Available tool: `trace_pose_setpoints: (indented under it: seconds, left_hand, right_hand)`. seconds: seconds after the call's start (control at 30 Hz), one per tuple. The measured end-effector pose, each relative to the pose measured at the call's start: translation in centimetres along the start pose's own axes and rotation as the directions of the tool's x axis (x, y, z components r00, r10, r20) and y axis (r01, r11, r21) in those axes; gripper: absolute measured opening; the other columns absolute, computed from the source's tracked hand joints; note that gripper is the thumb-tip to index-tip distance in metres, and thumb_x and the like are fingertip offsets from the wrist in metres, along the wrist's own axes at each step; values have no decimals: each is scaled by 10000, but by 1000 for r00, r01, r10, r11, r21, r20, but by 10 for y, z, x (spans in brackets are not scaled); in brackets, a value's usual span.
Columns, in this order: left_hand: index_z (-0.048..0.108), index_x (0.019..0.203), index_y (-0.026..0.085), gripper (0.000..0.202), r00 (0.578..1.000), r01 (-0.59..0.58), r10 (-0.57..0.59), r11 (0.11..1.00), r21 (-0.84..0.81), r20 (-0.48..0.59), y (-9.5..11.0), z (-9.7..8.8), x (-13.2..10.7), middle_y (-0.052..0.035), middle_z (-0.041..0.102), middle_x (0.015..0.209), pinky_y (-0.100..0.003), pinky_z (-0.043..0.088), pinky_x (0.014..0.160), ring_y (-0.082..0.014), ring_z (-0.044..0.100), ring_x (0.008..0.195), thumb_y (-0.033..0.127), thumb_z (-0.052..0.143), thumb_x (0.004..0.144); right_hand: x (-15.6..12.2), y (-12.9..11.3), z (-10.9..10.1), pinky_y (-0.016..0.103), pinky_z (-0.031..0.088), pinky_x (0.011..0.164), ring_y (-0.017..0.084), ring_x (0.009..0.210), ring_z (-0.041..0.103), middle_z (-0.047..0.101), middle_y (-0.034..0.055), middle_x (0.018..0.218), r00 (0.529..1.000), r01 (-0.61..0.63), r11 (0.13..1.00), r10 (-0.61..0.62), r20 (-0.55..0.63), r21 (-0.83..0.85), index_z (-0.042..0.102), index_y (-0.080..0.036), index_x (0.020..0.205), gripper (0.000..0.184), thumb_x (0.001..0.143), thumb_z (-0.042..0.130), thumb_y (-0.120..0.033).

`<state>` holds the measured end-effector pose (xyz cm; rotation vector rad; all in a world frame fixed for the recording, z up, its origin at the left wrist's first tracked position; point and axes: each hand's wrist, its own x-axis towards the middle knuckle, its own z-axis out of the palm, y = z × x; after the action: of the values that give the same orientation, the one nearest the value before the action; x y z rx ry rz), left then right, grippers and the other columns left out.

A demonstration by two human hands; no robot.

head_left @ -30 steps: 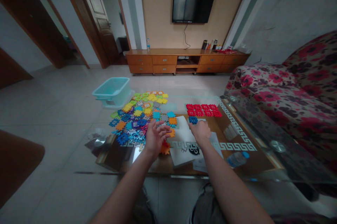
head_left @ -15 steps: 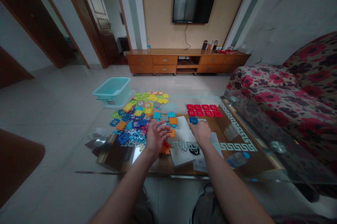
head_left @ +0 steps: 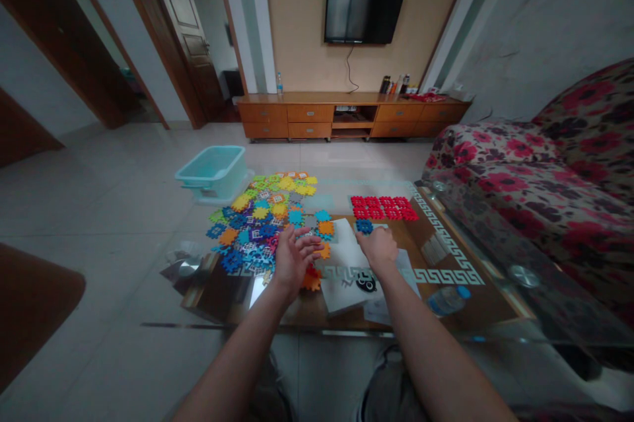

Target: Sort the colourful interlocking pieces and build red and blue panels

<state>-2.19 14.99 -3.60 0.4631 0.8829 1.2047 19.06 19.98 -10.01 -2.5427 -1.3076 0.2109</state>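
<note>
A heap of colourful interlocking plastic tiles (head_left: pixel 265 214) in blue, yellow, orange and green covers the left half of a glass coffee table (head_left: pixel 460 316). My left hand (head_left: pixel 293 255) hovers open over the heap's near edge, fingers spread. Beside it, my right hand (head_left: pixel 378 247) rests on the glass with its fingers curled down onto a single blue tile (head_left: pixel 363 226). Joined red tiles (head_left: pixel 383 207) form a flat mat just beyond that blue tile. A loose orange tile (head_left: pixel 312 280) lies under my left wrist.
A teal plastic tub (head_left: pixel 212 171) stands at the table's far left corner. White papers (head_left: pixel 349 273) and a water bottle (head_left: pixel 448 298) lie on the shelf under the glass. A floral sofa (head_left: pixel 545 164) is on the right; a TV cabinet (head_left: pixel 351 115) stands against the far wall.
</note>
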Motion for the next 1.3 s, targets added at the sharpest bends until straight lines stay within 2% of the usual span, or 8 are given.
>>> trace_pose_setpoints:
  seconds: [0.87, 1.1, 1.2, 1.3]
  left_hand:
    - [567, 991, 152, 399, 1000, 7, -7, 1000, -3, -4, -1, 0, 1, -91, 704, 770, -308, 515, 631, -214, 688, 695, 514, 457, 865]
    - [570, 987, 156, 390, 1000, 4, -4, 1000, 3, -5, 1, 0, 1, -93, 708, 771, -307, 515, 639, -214, 690, 700, 509, 462, 860]
    - [567, 979, 160, 367, 1000, -2, 3, 999, 48, -29, -2, -5, 5, -88, 708, 776, -304, 511, 644, -205, 685, 692, 492, 480, 850]
    - [559, 979, 174, 306, 995, -28, 48, 977, 209, -89, -10, -13, 11, -64, 694, 784, -281, 486, 625, -182, 668, 675, 431, 560, 814]
  right_hand:
    - [-1, 0, -1, 417, 529, 849, 348, 1028, 671, 626, 252, 1145, 1000, -9, 1000, 9, 13, -7, 640, -65, 1144, 548, 816, 599, -501]
    - [-2, 5, -2, 390, 512, 895, 340, 1074, 652, 605, 267, 1201, 997, 56, 997, -53, 64, -47, 617, -23, 1180, 483, 839, 580, -362]
    - [-1, 9, -6, 357, 500, 908, 332, 1101, 642, 610, 261, 1213, 990, 106, 992, -99, 104, -66, 632, -17, 1172, 455, 840, 590, -326]
    - [-2, 12, -13, 333, 494, 893, 312, 1081, 654, 633, 254, 1198, 975, 157, 985, -142, 173, -75, 672, -41, 1122, 403, 835, 600, -315]
